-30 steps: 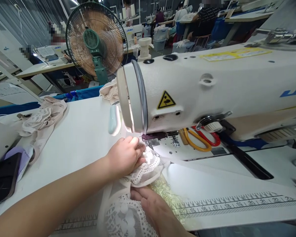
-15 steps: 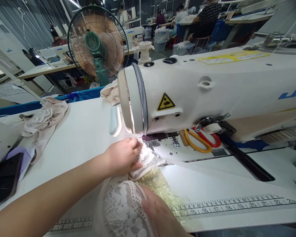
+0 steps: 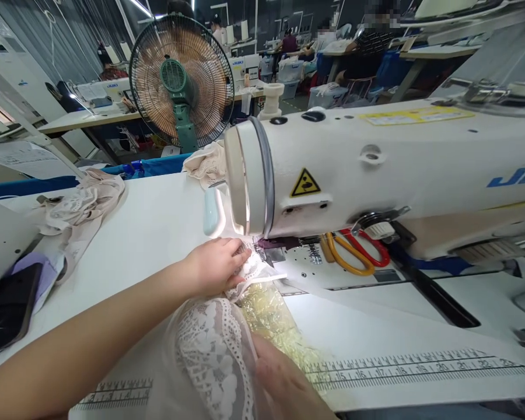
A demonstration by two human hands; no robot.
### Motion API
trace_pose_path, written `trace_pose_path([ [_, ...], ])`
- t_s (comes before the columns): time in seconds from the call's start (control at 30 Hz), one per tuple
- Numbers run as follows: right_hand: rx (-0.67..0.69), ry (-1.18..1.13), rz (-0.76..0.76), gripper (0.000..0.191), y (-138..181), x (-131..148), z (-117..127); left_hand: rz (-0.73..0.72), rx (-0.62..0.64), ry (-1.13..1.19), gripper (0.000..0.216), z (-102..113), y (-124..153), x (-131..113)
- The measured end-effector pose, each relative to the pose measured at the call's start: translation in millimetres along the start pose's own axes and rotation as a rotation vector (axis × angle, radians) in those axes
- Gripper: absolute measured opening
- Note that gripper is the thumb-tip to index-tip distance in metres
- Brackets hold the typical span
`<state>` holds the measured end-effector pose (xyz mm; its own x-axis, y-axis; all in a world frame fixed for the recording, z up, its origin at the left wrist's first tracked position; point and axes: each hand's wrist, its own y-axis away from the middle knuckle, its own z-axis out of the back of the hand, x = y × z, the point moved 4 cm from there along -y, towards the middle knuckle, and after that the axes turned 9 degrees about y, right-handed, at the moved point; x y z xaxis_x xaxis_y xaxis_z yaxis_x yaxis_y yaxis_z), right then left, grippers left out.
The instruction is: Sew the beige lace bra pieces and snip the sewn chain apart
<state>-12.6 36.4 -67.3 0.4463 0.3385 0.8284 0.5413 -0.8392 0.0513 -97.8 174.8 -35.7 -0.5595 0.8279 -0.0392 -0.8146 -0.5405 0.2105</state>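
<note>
My left hand (image 3: 216,266) presses white lace fabric (image 3: 214,356) flat at the presser foot (image 3: 262,252) of the white sewing machine (image 3: 376,169), its fingers bent down onto the lace edge. My right hand (image 3: 284,382) lies low in the frame, partly under the lace, fingers curled on the fabric near the yellowish patch (image 3: 271,318) on the table. The lace runs from the needle area back toward me.
Orange and red scissors (image 3: 354,251) lie on the machine bed behind the needle. A pile of beige lace pieces (image 3: 81,204) and a dark phone (image 3: 6,309) sit at the left. A standing fan (image 3: 181,81) is behind the table. Other people work at far tables.
The lace has fed forward under the presser foot, with more of it spreading toward me. My left hand slid slightly up toward the needle; my right hand dropped lower under the fabric.
</note>
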Motion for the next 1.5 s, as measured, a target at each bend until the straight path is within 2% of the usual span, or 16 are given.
trace_pose_path([
  [0.07, -0.006, 0.247, 0.012, 0.048, 7, 13, 7, -0.026, -0.018, 0.015, 0.05, 1, 1, 3],
  [0.17, -0.083, 0.815, 0.06, 0.035, 17, 36, 34, -0.079, -0.066, 0.041, 0.04, 4, 5, 4],
  [0.27, -0.347, 1.512, 0.241, 0.034, 18, 62, 65, -0.134, -0.092, 0.085, 0.031, 10, 11, -1],
  [0.33, -0.448, 1.906, 0.301, 0.04, 8, 73, 75, -0.141, -0.08, 0.114, 0.028, 13, 14, -7],
  [0.37, -0.444, 2.051, 0.297, 0.041, 0, 75, 77, -0.135, -0.066, 0.117, 0.028, 15, 16, -9],
  [0.43, -0.345, 2.221, 0.226, 0.038, -17, 78, 75, -0.132, -0.035, 0.104, 0.028, 17, 19, -16],
  [0.5, -0.242, 2.284, 0.131, 0.026, -28, 80, 71, -0.157, -0.016, 0.089, 0.026, 16, 21, -22],
  [0.57, -0.164, 2.29, 0.117, 0.019, -31, 80, 66, -0.204, -0.021, 0.107, 0.023, 14, 24, -30],
  [0.67, -0.116, 2.195, 0.278, 0.018, -23, 76, 63, -0.26, -0.084, 0.188, 0.019, 10, 24, -41],
  [0.77, -0.08, 2.053, 0.418, 0.019, -14, 67, 67, -0.227, -0.182, 0.225, 0.013, 4, 21, -49],
  [0.87, -0.105, 1.983, 0.477, 0.018, -11, 58, 71, -0.2, -0.267, 0.183, 0.023, -3, 17, -52],
  [0.97, -0.158, 1.982, 0.491, 0.022, -10, 53, 71, -0.259, -0.314, 0.112, 0.032, -12, 17, -52],
  [1.07, -0.147, 1.979, 0.484, 0.023, -7, 52, 69, -0.32, -0.36, 0.086, 0.027, -18, 17, -48],
  [1.23, -0.13, 1.955, 0.566, 0.02, 0, 54, 66, -0.359, -0.452, 0.093, 0.024, -19, 14, -37],
  [1.37, -0.157, 1.991, 0.573, 0.02, 1, 53, 67, -0.424, -0.45, 0.07, 0.026, -18, 9, -26],
  [1.5, -0.184, 2.042, 0.508, 0.022, -1, 52, 68, -0.468, -0.422, 0.032, 0.028, -17, 4, -15],
])
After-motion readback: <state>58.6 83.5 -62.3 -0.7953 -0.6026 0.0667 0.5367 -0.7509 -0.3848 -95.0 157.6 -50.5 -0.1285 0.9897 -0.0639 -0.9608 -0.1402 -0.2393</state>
